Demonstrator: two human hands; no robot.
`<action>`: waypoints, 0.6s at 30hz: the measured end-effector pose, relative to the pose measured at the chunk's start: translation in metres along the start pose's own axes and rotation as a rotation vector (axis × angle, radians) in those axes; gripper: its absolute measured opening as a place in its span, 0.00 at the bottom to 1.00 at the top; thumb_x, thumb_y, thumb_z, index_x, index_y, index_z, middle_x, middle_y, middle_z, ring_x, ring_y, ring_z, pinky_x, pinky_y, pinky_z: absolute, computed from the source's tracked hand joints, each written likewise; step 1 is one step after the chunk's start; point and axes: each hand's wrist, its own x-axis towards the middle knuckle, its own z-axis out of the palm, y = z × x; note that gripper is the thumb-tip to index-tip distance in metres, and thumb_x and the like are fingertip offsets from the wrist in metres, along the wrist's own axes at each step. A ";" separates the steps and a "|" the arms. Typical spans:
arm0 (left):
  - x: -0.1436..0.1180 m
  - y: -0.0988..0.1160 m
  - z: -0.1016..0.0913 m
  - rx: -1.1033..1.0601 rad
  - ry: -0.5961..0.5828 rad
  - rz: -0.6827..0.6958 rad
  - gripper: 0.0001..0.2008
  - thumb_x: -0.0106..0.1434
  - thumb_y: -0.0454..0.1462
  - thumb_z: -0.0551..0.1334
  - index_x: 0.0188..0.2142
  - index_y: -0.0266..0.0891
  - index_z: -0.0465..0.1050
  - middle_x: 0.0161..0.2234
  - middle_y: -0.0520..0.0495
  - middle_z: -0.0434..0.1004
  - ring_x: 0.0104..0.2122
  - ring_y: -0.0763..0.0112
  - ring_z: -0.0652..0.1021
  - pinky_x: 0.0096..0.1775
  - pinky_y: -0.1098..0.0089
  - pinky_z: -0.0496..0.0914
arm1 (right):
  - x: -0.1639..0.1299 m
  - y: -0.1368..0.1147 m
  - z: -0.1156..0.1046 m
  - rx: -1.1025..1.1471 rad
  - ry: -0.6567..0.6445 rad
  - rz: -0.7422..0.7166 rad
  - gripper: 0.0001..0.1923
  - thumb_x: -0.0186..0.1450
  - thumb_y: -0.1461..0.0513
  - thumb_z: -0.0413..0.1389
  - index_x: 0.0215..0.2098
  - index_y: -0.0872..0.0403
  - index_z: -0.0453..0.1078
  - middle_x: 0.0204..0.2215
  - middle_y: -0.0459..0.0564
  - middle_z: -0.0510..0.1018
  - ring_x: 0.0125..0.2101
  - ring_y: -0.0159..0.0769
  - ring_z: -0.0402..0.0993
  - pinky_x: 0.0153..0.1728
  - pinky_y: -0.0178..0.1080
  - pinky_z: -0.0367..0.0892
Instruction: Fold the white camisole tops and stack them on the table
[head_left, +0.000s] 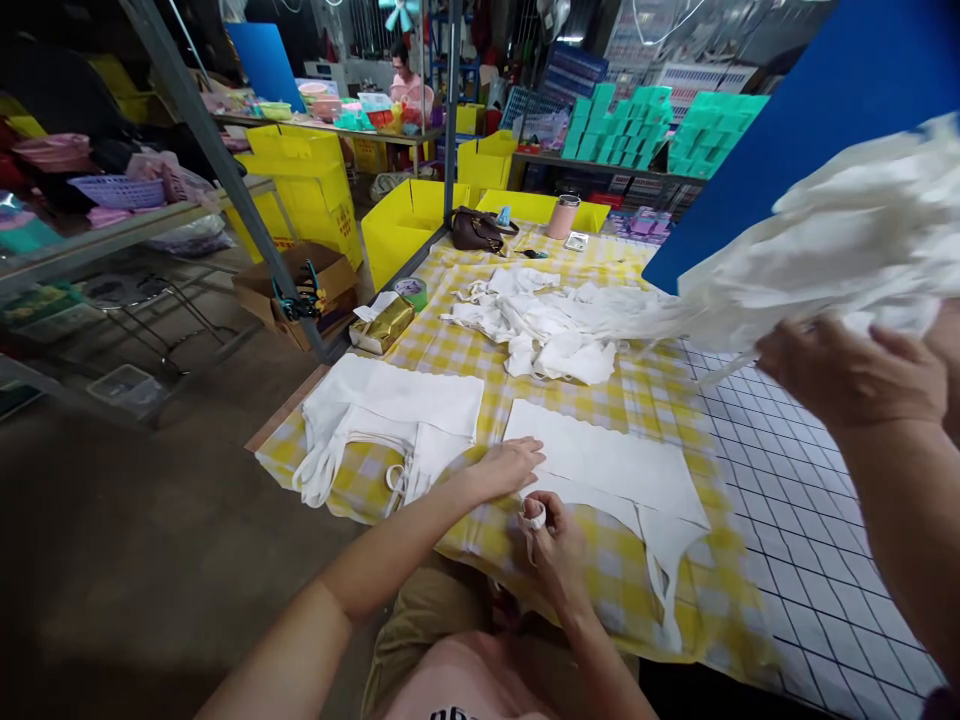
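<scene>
White cloth (pixel 607 465) under left hand (pixel 506 468), strap (pixel 534 519) pinched in right hand (pixel 553 540) fingers

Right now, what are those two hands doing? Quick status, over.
Left hand flat on white cloth bag. Right hand pinching its strap. Co-worker's hand lifting white cloth at right, apart.

— What do I have at the far end of the counter (pixel 600 560)?
— A brown handbag (pixel 477 230), a pink cup (pixel 562 216), a gold box (pixel 382 326) beside green tape (pixel 412 291).
— Beyond that?
— I see yellow bins (pixel 315 190) and teal boxes (pixel 652 130).
</scene>
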 end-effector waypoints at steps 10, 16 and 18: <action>0.002 -0.001 0.000 -0.001 -0.019 -0.003 0.12 0.60 0.34 0.58 0.45 0.35 0.68 0.55 0.42 0.66 0.55 0.67 0.65 0.53 0.69 0.64 | 0.003 -0.001 0.000 -0.030 0.011 -0.066 0.14 0.59 0.52 0.48 0.24 0.53 0.65 0.16 0.44 0.65 0.17 0.29 0.54 0.19 0.34 0.53; 0.004 -0.008 0.008 0.002 0.031 0.048 0.10 0.60 0.34 0.58 0.42 0.36 0.69 0.52 0.43 0.68 0.53 0.67 0.68 0.50 0.69 0.67 | 0.003 -0.005 0.001 -0.054 -0.013 -0.046 0.16 0.60 0.51 0.46 0.26 0.54 0.65 0.18 0.43 0.66 0.20 0.30 0.57 0.22 0.33 0.55; 0.005 -0.008 0.008 0.009 0.038 0.057 0.08 0.60 0.34 0.58 0.40 0.37 0.69 0.50 0.44 0.70 0.51 0.67 0.69 0.49 0.69 0.67 | 0.003 -0.007 0.001 -0.058 -0.013 -0.047 0.15 0.60 0.51 0.46 0.26 0.54 0.64 0.18 0.43 0.66 0.20 0.30 0.57 0.21 0.33 0.55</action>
